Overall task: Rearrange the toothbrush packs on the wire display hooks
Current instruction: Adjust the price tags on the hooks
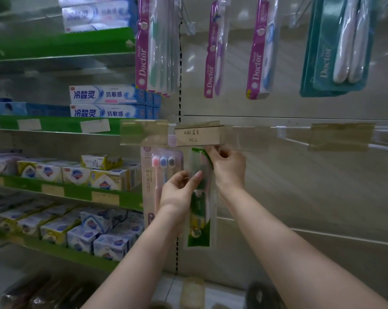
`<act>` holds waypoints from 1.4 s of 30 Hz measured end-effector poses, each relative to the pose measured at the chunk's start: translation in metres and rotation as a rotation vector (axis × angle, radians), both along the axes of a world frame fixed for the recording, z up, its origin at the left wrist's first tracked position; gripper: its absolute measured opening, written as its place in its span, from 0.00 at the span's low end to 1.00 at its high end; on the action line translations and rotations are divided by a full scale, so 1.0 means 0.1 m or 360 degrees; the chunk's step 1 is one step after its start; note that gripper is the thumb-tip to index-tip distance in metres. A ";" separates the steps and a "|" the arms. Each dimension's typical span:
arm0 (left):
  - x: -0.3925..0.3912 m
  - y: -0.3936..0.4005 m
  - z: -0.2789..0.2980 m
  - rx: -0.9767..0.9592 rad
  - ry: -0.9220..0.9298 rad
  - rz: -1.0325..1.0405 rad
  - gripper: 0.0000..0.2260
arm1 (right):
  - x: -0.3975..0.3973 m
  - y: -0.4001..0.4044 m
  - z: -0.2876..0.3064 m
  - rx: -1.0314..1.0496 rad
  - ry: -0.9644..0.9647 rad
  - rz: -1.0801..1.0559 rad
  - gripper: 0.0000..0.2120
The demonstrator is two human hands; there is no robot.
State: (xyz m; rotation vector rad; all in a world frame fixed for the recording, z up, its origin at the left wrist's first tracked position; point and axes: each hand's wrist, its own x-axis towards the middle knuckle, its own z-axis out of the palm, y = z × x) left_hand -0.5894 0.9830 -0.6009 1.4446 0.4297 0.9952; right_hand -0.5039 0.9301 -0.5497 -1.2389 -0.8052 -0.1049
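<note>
**Green pack going on the hook**

The green toothbrush pack (200, 197) hangs just under the handwritten price tag (197, 136), right beside the pink three-brush pack (159, 172). The right hand (227, 163) pinches the top edge of the green pack, up where the hang hole should be — the hook itself is hidden behind the tag, so I cannot tell if the pack is on it yet. The left hand (179, 192) holds the middle of the pack, thumb in front, fingers curled behind.

The pack looks light and bendy, with shiny plastic that may slip. Holding it at the stiff top card seems best — the soft middle would likely flop or crinkle.
</note>
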 end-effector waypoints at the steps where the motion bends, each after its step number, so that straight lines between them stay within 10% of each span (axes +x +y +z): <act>1: 0.00 0.01 -0.01 0.0011 -0.0005 -0.0005 0.20 | -0.01 0.00 0.00 -0.0003 -0.0043 -0.0006 0.11; 9: -0.07 0.02 -0.04 -0.0026 -0.0126 -0.0001 0.07 | -0.11 0.08 0.01 0.0000 -0.0254 -0.0045 0.08; 21: 0.05 0.04 -0.14 0.0042 0.0003 0.0093 0.17 | 0.11 0.06 -0.16 -0.0296 -0.0536 -0.0217 0.16; 30: 0.13 -0.18 -0.19 0.0890 0.0223 0.1103 0.12 | 0.15 -0.17 -0.38 -0.0382 -0.0446 0.0000 0.24; 42: 0.66 -1.06 -0.26 0.0771 0.0023 0.0581 0.03 | 0.59 -1.26 -0.83 -0.0149 0.0070 0.0239 0.07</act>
